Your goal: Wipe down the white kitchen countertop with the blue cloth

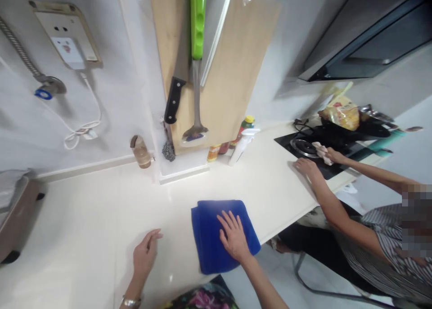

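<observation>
A folded blue cloth (205,237) lies on the white countertop (91,219) close to its front edge. My right hand (234,239) rests flat on the cloth, palm down and fingers spread. To the left of the cloth, my left hand (146,251) is held over the counter, apart from the cloth. Its fingers are loosely bent, and nothing shows in them. A bracelet circles my left wrist.
At right, another person wipes the black stove (288,142) with a pale rag (323,153). A spray bottle (240,149) stands near the wall. A knife (175,97) and a green-handled ladle (196,75) hang before a wooden board (232,70). A brown glass (141,152) stands left.
</observation>
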The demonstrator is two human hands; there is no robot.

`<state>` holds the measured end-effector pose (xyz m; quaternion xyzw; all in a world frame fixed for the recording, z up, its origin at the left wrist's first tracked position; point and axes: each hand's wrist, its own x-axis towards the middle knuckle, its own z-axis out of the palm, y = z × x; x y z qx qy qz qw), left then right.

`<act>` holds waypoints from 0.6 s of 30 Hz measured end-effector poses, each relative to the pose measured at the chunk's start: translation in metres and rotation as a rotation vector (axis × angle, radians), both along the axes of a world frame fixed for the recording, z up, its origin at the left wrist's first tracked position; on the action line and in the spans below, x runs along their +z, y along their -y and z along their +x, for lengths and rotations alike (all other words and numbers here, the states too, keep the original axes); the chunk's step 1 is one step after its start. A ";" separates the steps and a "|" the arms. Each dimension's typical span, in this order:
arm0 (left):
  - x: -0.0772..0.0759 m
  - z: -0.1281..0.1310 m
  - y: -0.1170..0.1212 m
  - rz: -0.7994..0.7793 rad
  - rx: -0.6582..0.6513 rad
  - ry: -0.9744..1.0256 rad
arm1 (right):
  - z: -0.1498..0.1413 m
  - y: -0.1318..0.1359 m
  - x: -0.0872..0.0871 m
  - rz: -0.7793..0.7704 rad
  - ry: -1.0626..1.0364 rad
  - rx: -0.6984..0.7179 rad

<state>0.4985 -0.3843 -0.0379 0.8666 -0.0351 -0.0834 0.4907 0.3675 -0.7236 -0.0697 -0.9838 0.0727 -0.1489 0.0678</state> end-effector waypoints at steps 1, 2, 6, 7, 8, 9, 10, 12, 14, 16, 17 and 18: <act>-0.002 0.001 0.000 0.027 0.000 0.003 | -0.002 0.007 -0.001 -0.008 0.003 -0.011; -0.003 0.002 0.000 0.053 0.000 0.003 | -0.003 0.012 -0.001 -0.014 0.004 -0.021; -0.006 0.004 0.000 0.104 -0.011 0.000 | -0.001 0.017 -0.001 -0.037 -0.008 -0.058; -0.006 0.004 0.000 0.108 -0.013 -0.002 | 0.000 0.016 -0.001 -0.042 -0.015 -0.065; -0.006 0.005 0.000 0.113 -0.011 -0.005 | 0.000 0.015 -0.001 -0.046 -0.021 -0.070; -0.007 0.005 0.000 0.119 -0.005 -0.010 | 0.000 0.014 -0.001 -0.048 -0.027 -0.073; -0.006 0.005 0.000 0.126 0.006 -0.015 | 0.001 0.014 -0.001 -0.049 -0.032 -0.073; -0.005 0.004 0.001 0.137 0.034 -0.018 | 0.003 0.016 0.000 -0.047 -0.036 -0.068; -0.002 0.003 0.005 0.145 0.069 -0.014 | 0.007 0.021 0.002 -0.038 -0.034 -0.059; 0.004 0.002 0.009 0.148 0.112 -0.011 | 0.014 0.031 0.004 -0.022 -0.032 -0.046; 0.008 0.001 0.012 0.139 0.132 -0.014 | 0.018 0.037 0.005 -0.013 -0.030 -0.040; 0.013 -0.001 0.014 0.119 0.152 -0.020 | 0.023 0.044 0.005 -0.004 -0.026 -0.034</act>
